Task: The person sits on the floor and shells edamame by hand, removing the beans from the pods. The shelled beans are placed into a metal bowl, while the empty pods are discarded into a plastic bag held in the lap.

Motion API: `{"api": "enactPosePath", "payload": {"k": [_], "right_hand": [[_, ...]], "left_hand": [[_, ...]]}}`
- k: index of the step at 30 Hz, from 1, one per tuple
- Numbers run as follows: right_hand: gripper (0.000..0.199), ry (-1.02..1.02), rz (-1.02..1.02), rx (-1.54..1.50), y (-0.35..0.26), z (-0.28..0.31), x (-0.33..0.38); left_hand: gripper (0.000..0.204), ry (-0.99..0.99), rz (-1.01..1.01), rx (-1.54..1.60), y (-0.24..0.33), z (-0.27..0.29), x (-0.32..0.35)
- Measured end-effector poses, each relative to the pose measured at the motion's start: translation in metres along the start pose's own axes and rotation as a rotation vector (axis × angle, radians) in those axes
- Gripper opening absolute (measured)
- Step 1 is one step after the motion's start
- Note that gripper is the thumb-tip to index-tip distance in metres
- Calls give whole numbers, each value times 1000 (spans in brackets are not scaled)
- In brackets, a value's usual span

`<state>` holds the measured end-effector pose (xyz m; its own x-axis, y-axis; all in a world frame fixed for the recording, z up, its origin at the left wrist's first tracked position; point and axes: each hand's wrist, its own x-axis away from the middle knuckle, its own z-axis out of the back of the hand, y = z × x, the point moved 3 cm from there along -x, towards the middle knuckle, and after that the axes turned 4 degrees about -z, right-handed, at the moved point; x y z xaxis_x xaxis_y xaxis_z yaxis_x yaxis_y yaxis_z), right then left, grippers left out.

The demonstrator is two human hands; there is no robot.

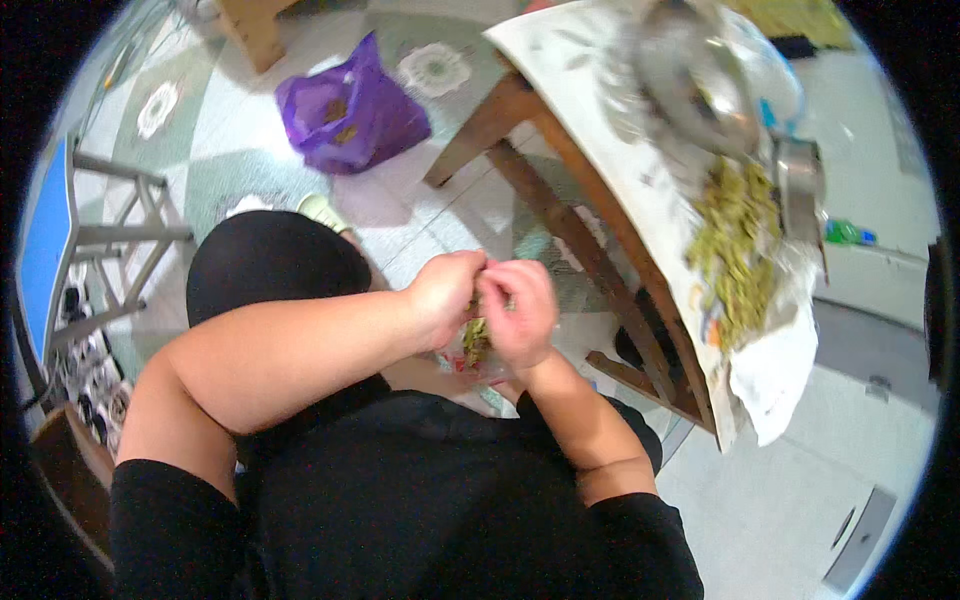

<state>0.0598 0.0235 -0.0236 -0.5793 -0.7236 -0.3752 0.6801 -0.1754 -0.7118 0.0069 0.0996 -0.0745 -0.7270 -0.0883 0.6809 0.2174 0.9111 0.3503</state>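
Note:
My left hand [445, 297] and my right hand [520, 312] meet in front of my body, between my knees. Both have their fingers bent and pressed together, the tips touching or nearly so. Whatever is pinched between them is mostly hidden; a little brownish green shows there. Right below, a clear plastic bag [487, 374] with some red on it lies open, and yellow-green plant pieces [475, 340] are visible in its mouth. On the table to my right rests a heap of similar yellow-green pieces [738, 245].
The wooden table [560, 50] with a white cover stands at right, bearing metal pots [695, 80] and a white cloth or bag [775, 385]. A purple plastic bag [375, 125] sits on the tiled floor ahead. At left stands a blue-topped folding stool [48, 250].

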Motion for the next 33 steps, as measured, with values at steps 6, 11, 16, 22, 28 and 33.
{"api": "enactPosePath", "payload": {"k": [6, 11, 16, 22, 28, 33], "right_hand": [[16, -37, 109, 175, -59, 52, 15], [13, 22, 130, 141, -78, 98, 37], [7, 115, -126, 74, -51, 129, 65], [7, 91, -27, 215, -81, 147, 61], [8, 78, 29, 193, -69, 153, 68], [7, 85, -45, 195, -47, 155, 75]], "left_hand": [[19, -121, 116, 15, -31, -12, 6], [21, -182, -9, 14, 21, -76, 49], [29, -410, -433, -2, 97, -203, 80], [42, -443, -637, -194, 178, -277, 47], [43, -400, -811, -599, 208, -291, -18], [38, -289, -983, -1088, 200, -304, -42]]}}
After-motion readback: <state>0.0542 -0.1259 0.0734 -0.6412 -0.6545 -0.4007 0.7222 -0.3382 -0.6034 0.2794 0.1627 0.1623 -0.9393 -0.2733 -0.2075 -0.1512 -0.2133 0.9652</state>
